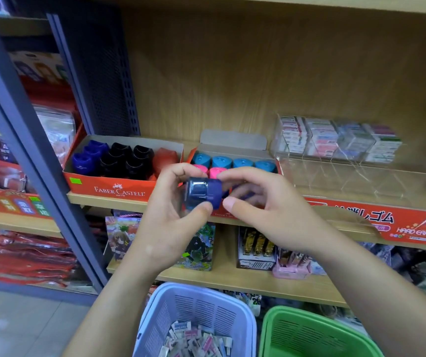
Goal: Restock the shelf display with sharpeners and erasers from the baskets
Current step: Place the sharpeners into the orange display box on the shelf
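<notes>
Red box, far left: an open carton [119, 186] sits on the wooden shelf [98, 200], filled with upright blue, black and red sharpeners [119, 161].
Left hand: this hand [170, 207] is raised in front of the shelf edge, fingers curled over the top and thumb pressed underneath, gripping one end of the blue sharpener.
Lavender basket: the basket [201, 295] stands below on the floor side, with a heap of small wrapped erasers [196, 341] in its bottom.
Blue sharpener: the blue sharpener [202, 193] is held sideways between both hands, in front of the second box.
Second box: a carton [235, 148] just beside the first holds teal and pink sharpeners [242, 163].
Right hand: this hand [268, 212] pinches the sharpener's other end with forefinger and thumb; its other fingers are blurred.
Green basket: the basket [281, 331] stands just beside the lavender one.
Clear case: a plastic case [361, 173] on the shelf has small boxed erasers [335, 143] stacked at the back.
</notes>
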Demonstrator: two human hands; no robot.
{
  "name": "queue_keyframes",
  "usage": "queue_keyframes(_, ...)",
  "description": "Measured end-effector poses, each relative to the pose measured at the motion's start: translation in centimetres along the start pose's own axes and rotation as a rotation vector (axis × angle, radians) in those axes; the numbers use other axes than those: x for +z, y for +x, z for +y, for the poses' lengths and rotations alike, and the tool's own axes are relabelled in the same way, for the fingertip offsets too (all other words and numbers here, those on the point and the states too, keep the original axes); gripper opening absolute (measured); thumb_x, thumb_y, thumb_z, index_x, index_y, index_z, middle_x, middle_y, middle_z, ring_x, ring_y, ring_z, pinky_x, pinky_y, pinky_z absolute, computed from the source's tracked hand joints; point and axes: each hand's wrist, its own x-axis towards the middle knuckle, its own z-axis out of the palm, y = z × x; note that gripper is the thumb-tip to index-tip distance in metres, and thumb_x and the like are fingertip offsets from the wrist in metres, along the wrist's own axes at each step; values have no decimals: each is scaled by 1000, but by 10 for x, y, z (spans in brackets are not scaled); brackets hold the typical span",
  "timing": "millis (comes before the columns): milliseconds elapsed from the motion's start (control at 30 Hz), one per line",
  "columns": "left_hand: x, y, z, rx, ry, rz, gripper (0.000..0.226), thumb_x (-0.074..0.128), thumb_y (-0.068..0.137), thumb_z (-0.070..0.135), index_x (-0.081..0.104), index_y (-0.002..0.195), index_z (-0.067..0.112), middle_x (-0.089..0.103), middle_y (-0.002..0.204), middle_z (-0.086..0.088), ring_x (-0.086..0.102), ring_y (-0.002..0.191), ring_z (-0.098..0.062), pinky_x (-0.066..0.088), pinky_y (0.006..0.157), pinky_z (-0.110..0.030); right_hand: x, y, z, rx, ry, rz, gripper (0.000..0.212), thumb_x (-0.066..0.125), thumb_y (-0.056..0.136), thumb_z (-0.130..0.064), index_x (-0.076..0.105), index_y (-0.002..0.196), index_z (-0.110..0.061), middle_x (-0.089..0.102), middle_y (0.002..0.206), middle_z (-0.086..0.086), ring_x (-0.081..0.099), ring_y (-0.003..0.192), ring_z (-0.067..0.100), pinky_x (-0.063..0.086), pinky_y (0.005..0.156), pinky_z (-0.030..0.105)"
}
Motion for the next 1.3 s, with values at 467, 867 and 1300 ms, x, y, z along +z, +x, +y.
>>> queue_keyframes(467, 20, 10, -11, 139, 561, -25, 54, 67, 86, 49, 56, 136, 35, 58, 140, 19, 49, 135, -5, 41, 113, -37, -45, -8, 3, -39, -38, 107, 42, 84, 77, -6, 69, 113, -22, 67, 115, 5, 72, 97, 12, 58, 88, 27)
queue_keyframes(867, 18, 15, -47, 142, 1251, -221, 64, 42, 88, 60, 47, 148, 40, 47, 155, 7, 40, 143, -20, 12, 121, -37, -88, 25, 21, 35, -787, -120, 46, 77, 84, -34, 67, 129, -29, 57, 109, -12, 61, 99, 9, 49, 96, 31)
queue_keyframes(1300, 17, 16, -47, 145, 1288, -214, 63, 45, 88, 58, 46, 148, 40, 47, 154, 10, 42, 140, -18, 21, 113, -34, -82, 32, 34, 44, -656, -251, 33, 82, 82, -30, 72, 114, -29, 59, 101, -22, 58, 96, -5, 38, 78, 2)
